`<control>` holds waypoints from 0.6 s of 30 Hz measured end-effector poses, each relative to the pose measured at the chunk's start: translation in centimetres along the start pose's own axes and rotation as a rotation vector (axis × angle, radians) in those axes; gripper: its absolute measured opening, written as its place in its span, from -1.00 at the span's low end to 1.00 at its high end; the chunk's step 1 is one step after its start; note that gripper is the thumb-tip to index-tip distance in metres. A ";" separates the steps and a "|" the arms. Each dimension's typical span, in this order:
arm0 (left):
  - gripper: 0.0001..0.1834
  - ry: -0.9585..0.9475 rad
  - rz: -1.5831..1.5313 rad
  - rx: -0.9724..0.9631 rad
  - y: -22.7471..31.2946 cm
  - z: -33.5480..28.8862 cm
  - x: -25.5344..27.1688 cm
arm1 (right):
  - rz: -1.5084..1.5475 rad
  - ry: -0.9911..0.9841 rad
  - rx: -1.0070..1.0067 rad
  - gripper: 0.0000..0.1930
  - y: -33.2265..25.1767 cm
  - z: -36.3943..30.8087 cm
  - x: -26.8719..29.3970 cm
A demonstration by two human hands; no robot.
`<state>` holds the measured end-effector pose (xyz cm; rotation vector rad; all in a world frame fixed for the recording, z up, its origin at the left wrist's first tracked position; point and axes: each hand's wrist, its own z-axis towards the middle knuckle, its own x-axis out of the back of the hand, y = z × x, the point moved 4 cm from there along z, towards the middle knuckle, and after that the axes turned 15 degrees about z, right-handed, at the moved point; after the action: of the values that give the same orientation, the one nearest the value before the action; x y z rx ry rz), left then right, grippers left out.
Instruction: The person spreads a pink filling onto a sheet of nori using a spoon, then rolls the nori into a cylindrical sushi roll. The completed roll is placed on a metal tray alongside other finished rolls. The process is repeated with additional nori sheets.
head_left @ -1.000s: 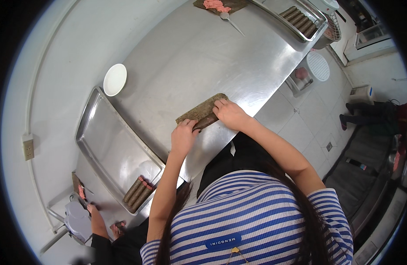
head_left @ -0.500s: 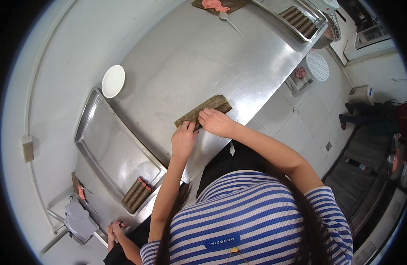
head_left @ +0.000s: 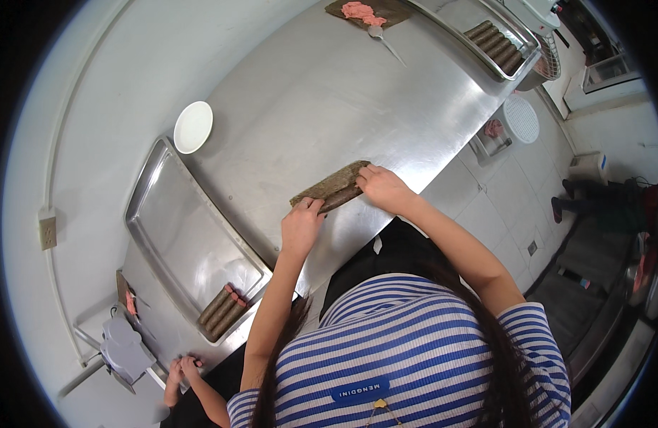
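A partly rolled dark green seaweed sheet (head_left: 332, 188) lies near the front edge of the steel table (head_left: 293, 114), with one long side folded over. My left hand (head_left: 302, 227) pinches its left end, thumb and fingers closed on it. At the opposite end, my right hand (head_left: 386, 190) has its fingers curled over the sheet's edge. Any filling inside the roll is hidden.
At left, a steel tray (head_left: 147, 207) holds finished rolls (head_left: 223, 314) with pink ends; a white bowl (head_left: 193, 127) stands behind it. Far off are pink paste (head_left: 362, 13) on seaweed, a spoon (head_left: 390, 48) and more rolls (head_left: 494, 46). Another person's hands (head_left: 186, 369) show lower left.
My right hand has slid rightward to the far end of the seaweed, so my hands are wider apart. The sheet's fold now shows between them. The whole view has shifted slightly.
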<state>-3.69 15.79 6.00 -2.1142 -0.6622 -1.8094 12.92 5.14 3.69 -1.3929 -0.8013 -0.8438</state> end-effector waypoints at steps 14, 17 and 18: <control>-0.67 0.005 -0.001 0.039 -1.5 -1.3 -0.5 | 0.104 -0.109 0.128 -0.82 -4.6 3.2 -2.2; -0.66 -0.033 -0.003 0.068 -1.5 -1.4 -0.6 | 0.079 -0.119 0.117 -0.83 -4.5 3.3 -2.7; -0.67 -0.033 0.003 0.067 -1.5 -1.4 -0.6 | 0.073 -0.118 0.121 -0.84 -4.5 3.4 -2.6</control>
<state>-5.71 16.30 5.51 -2.1042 -0.7167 -1.7292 7.79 8.65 3.74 -1.3650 -0.8722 -0.6512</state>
